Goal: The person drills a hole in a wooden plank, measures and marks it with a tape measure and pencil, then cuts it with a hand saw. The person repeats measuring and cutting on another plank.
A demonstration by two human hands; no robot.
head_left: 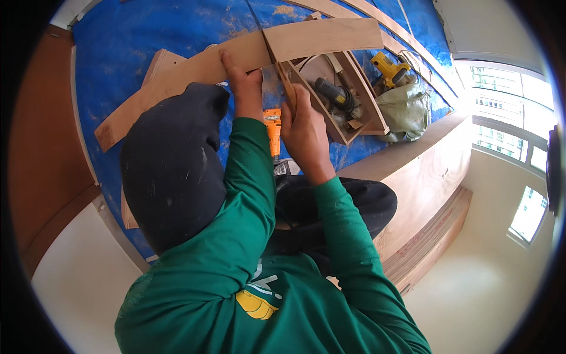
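A long plywood strip [330, 36] lies across in front of me, its left end lower and nearer. My left hand [243, 85] grips its near edge, thumb on the top face and the other fingers mostly hidden. Wrapped round the wooden handle of a handsaw [286, 84] is my right hand [306, 133]. The saw's dark blade crosses the strip just right of my left hand and points away from me. Whether the blade has cut into the wood cannot be made out.
Below the strip stands an open wooden box [368, 100] with a dark corded power tool [335, 93] inside. An orange power tool [272, 127] lies between my arms. Further right are a yellow power tool [389, 69], a pale sack [407, 111] and stacked boards [430, 236]. Blue sheeting [118, 53] covers the floor.
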